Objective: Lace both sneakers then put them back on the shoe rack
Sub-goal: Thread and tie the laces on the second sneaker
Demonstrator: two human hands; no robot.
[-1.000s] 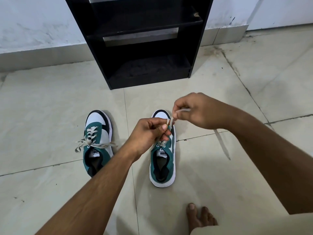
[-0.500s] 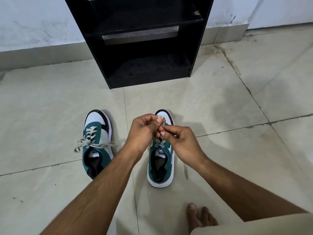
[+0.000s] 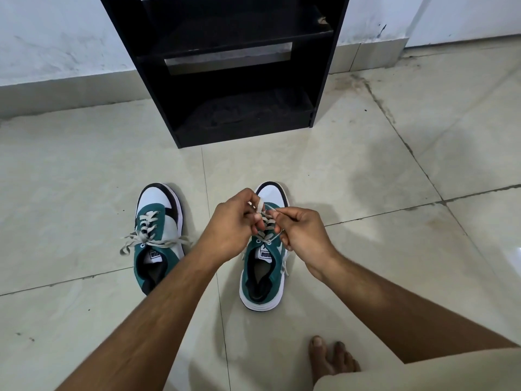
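Observation:
Two green, white and black sneakers stand on the tiled floor, toes toward the rack. The left sneaker (image 3: 158,238) is laced, its grey lace ends lying loose to both sides. Over the right sneaker (image 3: 263,277) my left hand (image 3: 231,224) pinches one strand of the grey lace (image 3: 267,221) and my right hand (image 3: 303,232) pinches the other, fingertips almost touching above the eyelets. A loose lace end hangs by the shoe's right side. The black shoe rack (image 3: 225,66) stands against the wall beyond.
My bare right foot (image 3: 329,359) rests on the floor near the bottom edge, beside my knee in beige shorts. The rack's lower shelves hold no shoes. A white wall with a tiled skirting runs behind.
My right hand, which was pulling the lace up and to the right a second ago, has come back down to the shoe and now works the lace close to my left hand.

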